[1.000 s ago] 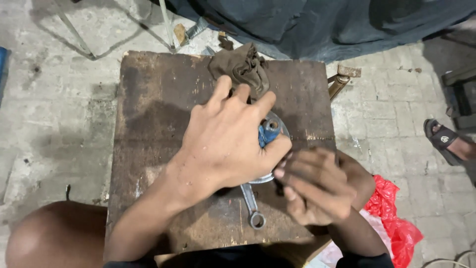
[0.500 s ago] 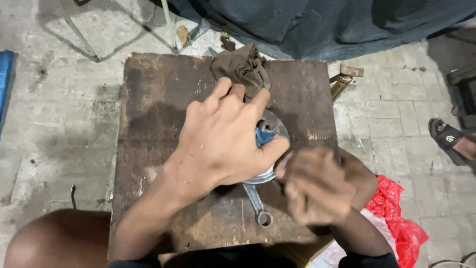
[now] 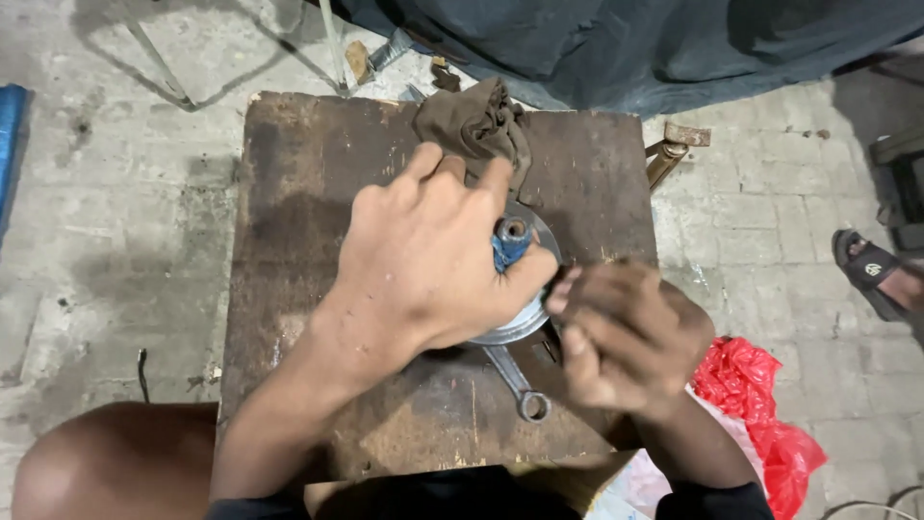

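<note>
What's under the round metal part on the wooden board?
A spanner pokes out from beneath the round metal part, its ring end toward the person. Its other end is hidden under the part and the left hand, which covers most of the part.

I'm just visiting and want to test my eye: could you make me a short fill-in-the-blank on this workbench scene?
1. The left hand presses on a round metal ____.
2. A ____ lies under the disc, ring end toward the person.
3. A crumpled brown ____ sits at the board's far edge.
4. The bag on the floor is ____.

Missing: disc; wrench; rag; red
</note>
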